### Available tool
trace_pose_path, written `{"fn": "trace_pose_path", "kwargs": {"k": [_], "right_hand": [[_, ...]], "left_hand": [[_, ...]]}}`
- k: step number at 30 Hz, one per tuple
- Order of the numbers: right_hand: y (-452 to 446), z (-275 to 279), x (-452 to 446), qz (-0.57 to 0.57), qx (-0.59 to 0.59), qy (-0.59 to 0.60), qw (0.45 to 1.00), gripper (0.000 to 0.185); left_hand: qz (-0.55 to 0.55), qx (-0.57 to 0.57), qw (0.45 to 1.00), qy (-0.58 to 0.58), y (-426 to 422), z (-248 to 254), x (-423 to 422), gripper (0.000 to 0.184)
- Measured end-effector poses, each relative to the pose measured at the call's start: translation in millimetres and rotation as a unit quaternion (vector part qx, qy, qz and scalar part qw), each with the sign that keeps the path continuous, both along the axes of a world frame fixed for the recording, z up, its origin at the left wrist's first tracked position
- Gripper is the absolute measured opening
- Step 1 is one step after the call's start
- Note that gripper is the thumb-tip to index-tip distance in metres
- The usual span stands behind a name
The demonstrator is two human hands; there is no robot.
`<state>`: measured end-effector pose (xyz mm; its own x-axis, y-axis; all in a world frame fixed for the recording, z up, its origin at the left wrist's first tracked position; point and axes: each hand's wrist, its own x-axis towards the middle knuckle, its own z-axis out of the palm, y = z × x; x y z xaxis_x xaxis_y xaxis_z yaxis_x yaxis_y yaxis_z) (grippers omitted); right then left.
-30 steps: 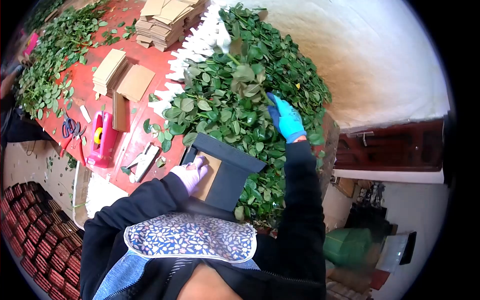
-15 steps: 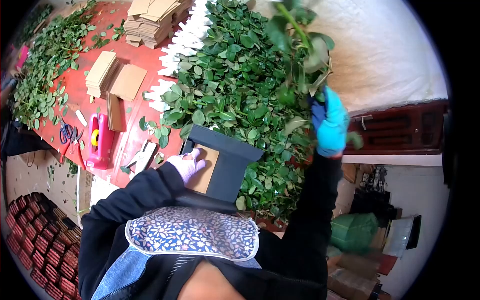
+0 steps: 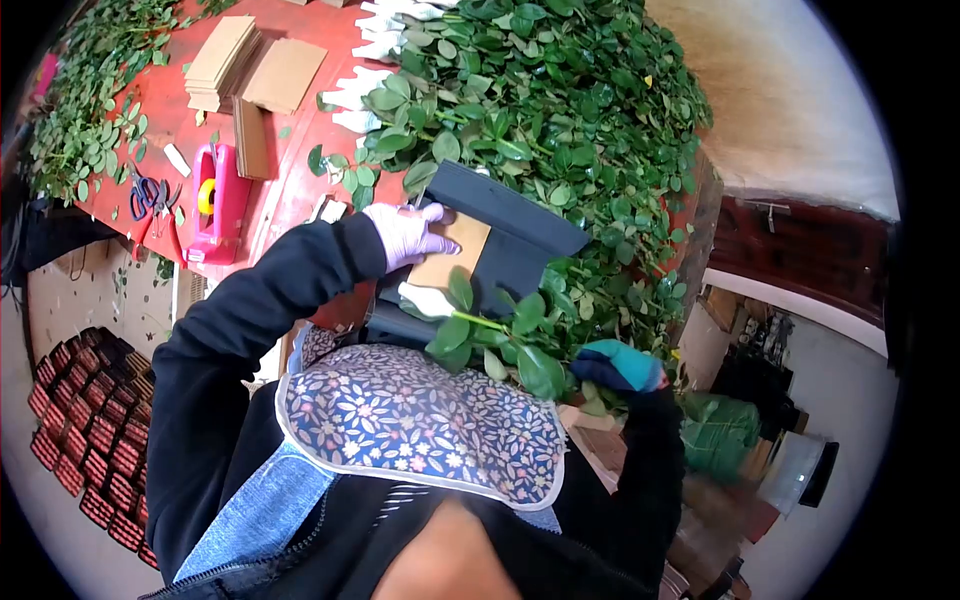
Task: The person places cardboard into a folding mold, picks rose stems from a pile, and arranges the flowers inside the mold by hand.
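My left hand (image 3: 408, 236), in a lavender glove, lies with its fingers apart on a brown cardboard piece (image 3: 466, 252). That cardboard rests on a black folded sheet or tray (image 3: 525, 222) at the table's near edge. In a blue-teal glove, my right hand (image 3: 620, 366) is closed around the leafy end of a rose stem (image 3: 482, 320). The stem's white-covered head (image 3: 428, 300) points left, across the near part of the black sheet and just below the cardboard. Leaves partly hide my right fingers.
Behind the sheet, a large pile of leafy stems (image 3: 560, 130) with white-covered heads fills the red table (image 3: 300, 120). On the left are cardboard stacks (image 3: 222, 62), a pink tape dispenser (image 3: 222, 205) and scissors (image 3: 150, 195). A green bundle (image 3: 718, 436) lies at lower right.
My right hand has come down and nearer my body with the rose stem, laying its head over the black sheet. My left hand stays on the cardboard. The whole view has shifted.
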<state>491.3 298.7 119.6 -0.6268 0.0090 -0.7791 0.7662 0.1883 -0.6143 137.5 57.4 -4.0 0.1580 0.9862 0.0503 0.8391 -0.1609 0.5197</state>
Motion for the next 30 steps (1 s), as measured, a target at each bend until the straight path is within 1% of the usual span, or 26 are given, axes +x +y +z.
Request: {"fn": "trace_pose_path", "kwargs": {"k": [2, 3, 5, 6, 7, 8, 9, 11, 12, 13, 14, 15, 17, 18, 20, 22, 23, 24, 26, 27, 28, 30], "right_hand": [[2, -34, 13, 0.03, -0.027, -0.005, 0.999, 0.021], [4, -40, 9, 0.026, -0.031, -0.005, 0.999, 0.021], [7, -53, 5, 0.152, -0.002, 0.024, 0.988, 0.021], [1, -62, 8, 0.093, 0.006, 0.127, 0.987, 0.012], [2, -68, 10, 0.133, 0.045, 0.141, 0.98, 0.012], [5, -73, 11, 0.174, 0.084, 0.152, 0.969, 0.011], [7, -71, 9, 0.172, 0.083, 0.151, 0.97, 0.011], [14, -51, 3, 0.063, -0.007, 0.091, 0.994, 0.014], [22, -33, 3, 0.146, 0.106, 0.112, 0.977, 0.017], [23, -11, 5, 0.036, 0.081, 0.072, 0.994, 0.018], [21, 8, 11, -0.077, 0.054, 0.031, 0.995, 0.018], [27, 20, 21, -0.077, 0.053, 0.032, 0.995, 0.018], [42, 38, 43, -0.022, 0.099, -0.032, 0.994, 0.017], [36, 49, 52, -0.066, 0.142, -0.075, 0.985, 0.015], [42, 67, 64, 0.001, 0.147, -0.049, 0.988, 0.014], [36, 81, 52, 0.015, 0.144, -0.041, 0.989, 0.012], [29, 84, 49, 0.023, 0.147, -0.034, 0.988, 0.011], [23, 76, 50, 0.022, 0.148, -0.035, 0.988, 0.011], [13, 47, 40, -0.092, 0.105, -0.047, 0.989, 0.01], [6, 45, 21, -0.087, 0.094, -0.096, 0.987, 0.011], [12, 31, 17, -0.087, 0.094, -0.093, 0.987, 0.011], [17, -15, 17, 0.04, 0.057, 0.021, 0.997, 0.013]], "left_hand": [[-0.002, 0.002, 1.0, 0.0, 1, 0, -1, 0.057], [-0.006, 0.005, 1.0, 0.013, 2, 0, 0, 0.054], [-0.004, -0.014, 1.0, 0.001, 2, 3, 2, 0.052], [0.004, -0.028, 1.0, -0.011, 2, 5, 2, 0.05], [0.0, -0.031, 0.999, -0.04, 2, 7, 1, 0.048], [-0.003, -0.033, 0.999, -0.04, 2, 9, 1, 0.048], [-0.002, -0.048, 0.998, -0.041, 2, 12, 1, 0.048], [0.001, -0.088, 0.995, -0.049, 4, 19, 0, 0.048], [0.002, -0.089, 0.995, -0.05, 6, 17, 1, 0.048], [0.004, -0.091, 0.995, -0.044, 7, 14, 1, 0.048], [0.006, -0.093, 0.995, -0.038, 8, 12, 1, 0.049], [0.018, -0.113, 0.991, -0.069, 8, 12, 0, 0.051], [0.011, -0.1, 0.994, -0.041, 9, 14, -1, 0.052], [0.004, -0.088, 0.996, -0.017, 8, 15, -1, 0.052], [0.01, -0.081, 0.996, -0.031, 6, 11, 1, 0.053], [0.002, -0.047, 0.998, -0.034, 5, 8, 0, 0.053], [0.001, -0.048, 0.998, -0.035, 5, 8, 0, 0.053], [0.005, -0.066, 0.997, -0.032, 5, 9, 1, 0.053], [0.009, -0.082, 0.996, -0.028, 6, 9, 2, 0.053], [0.005, -0.074, 0.997, -0.017, 5, 6, 2, 0.054], [0.002, -0.068, 0.998, -0.006, 5, 6, 3, 0.054], [0.012, -0.081, 0.997, -0.005, 5, 10, 5, 0.053]]}}
